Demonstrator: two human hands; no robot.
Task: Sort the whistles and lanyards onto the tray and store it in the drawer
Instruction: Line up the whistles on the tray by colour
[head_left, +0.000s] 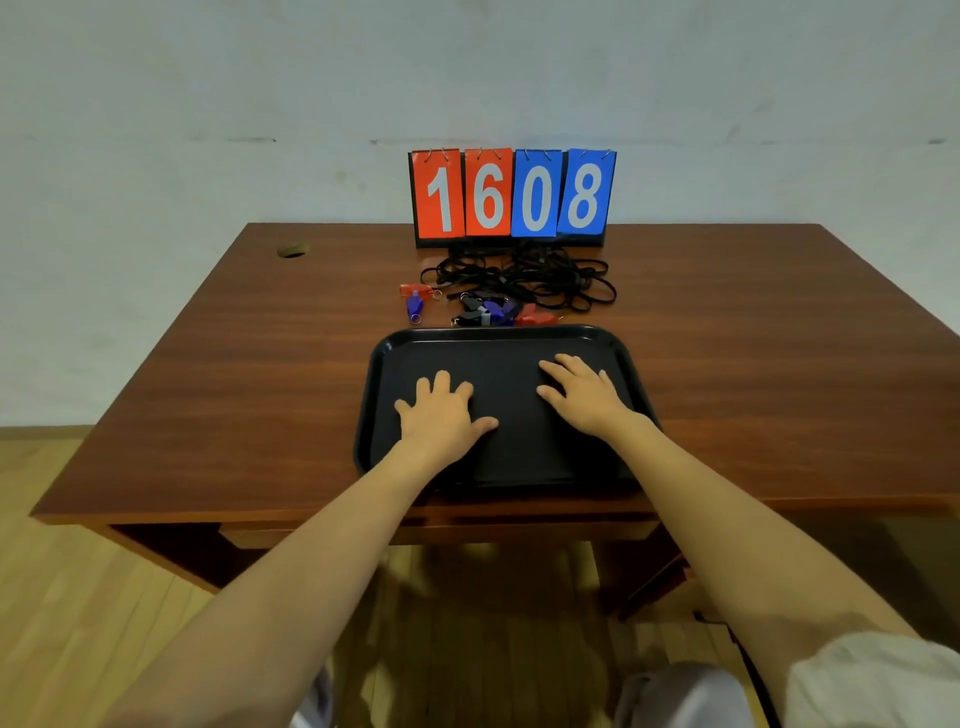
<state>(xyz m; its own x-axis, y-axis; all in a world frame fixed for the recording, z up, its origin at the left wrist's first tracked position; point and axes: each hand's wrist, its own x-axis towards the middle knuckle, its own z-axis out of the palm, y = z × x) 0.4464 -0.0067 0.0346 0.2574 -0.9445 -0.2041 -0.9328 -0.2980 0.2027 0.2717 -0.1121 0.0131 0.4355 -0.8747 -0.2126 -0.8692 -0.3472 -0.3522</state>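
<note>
Black lanyards (530, 275) lay tangled in one loose heap in the upper middle of the head view, just below the scoreboard (511, 195). That knot looked the likeliest trouble. Pulling one loop would probably drag its neighbours and could sweep the whistles (493, 314) touching its lower edge across the desk (234, 374). Two more sat slightly left of that cluster, a red whistle (415, 290) and a blue whistle (414, 309), and would be easy to overlook. The tray (498, 332) lay close to the desk's near edge, so a careless tug might slide it off. Carried tilted, its low rim would hardly stop hard little whistles skating. A bulky heap of cord might also snag the drawer (519, 530), whose front seemed to run under the desk edge.

Nothing had been sorted: the tray held only the hands. The left hand (441, 415) and right hand (587, 397) rested palm down on it, fingers straight and spread, gripping nothing.

As for materials, the tray was matte dark plastic, a rectangle with rounded corners and a raised lip. The desk was glossy reddish wood grain, likely slick. The lanyards were thin, flat, limp cord. The whistles were small moulded plastic in red, blue and black, some with metal rings. The scoreboard's cards were stiff red and blue rectangles on wire hoops.
</note>
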